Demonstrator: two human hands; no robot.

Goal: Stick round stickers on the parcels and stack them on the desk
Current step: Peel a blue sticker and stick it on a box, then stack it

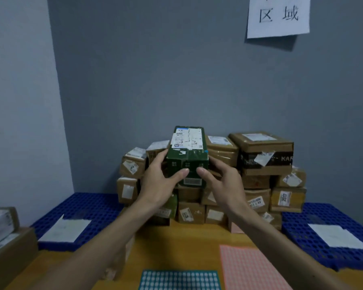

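A dark green parcel (188,151) with a white shipping label on top sits at the top of a stack of brown parcels (264,160) against the back wall. My left hand (159,181) grips its left side, thumb across the front face. My right hand (220,181) holds the right side, thumb also on the front face. On the wooden desk (176,243) near me lie a teal sheet of round stickers (179,280) and a pink sticker sheet (252,268).
Blue perforated pallets (86,208) flank the stack left and right (331,214), each with a white paper on it. A brown box with papers (6,237) stands at the far left. A paper sign (278,15) hangs on the grey wall.
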